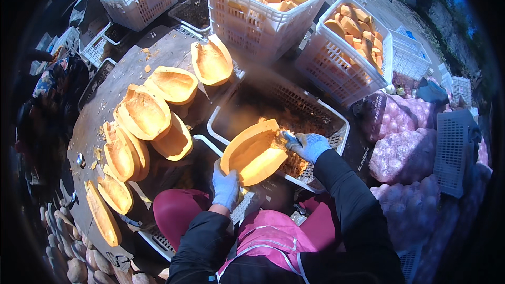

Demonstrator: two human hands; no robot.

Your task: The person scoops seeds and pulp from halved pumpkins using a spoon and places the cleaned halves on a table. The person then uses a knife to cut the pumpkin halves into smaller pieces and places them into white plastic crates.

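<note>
My left hand (225,187), in a pale knitted glove, grips the near left end of a peeled, hollowed pumpkin half (252,154). Its cut face is tilted up and to the right. At the far right end of this piece, my gloved right hand (311,146) is closed around a small hand tool (291,142), mostly covered by the fingers. Below both hands sits a white plastic crate (215,124) with orange pulp and seeds (296,163) inside. More hollowed pumpkin halves (143,112) lie on the board (94,122) to the left, some leaning on each other.
Tall white crates of cut pumpkin chunks (272,15) stand ahead, with another crate (351,59) at right. Net sacks of onion-like bulbs (402,154) line the right side. Unpeeled pumpkins (77,270) lie at lower left. Another person (53,102) is at far left.
</note>
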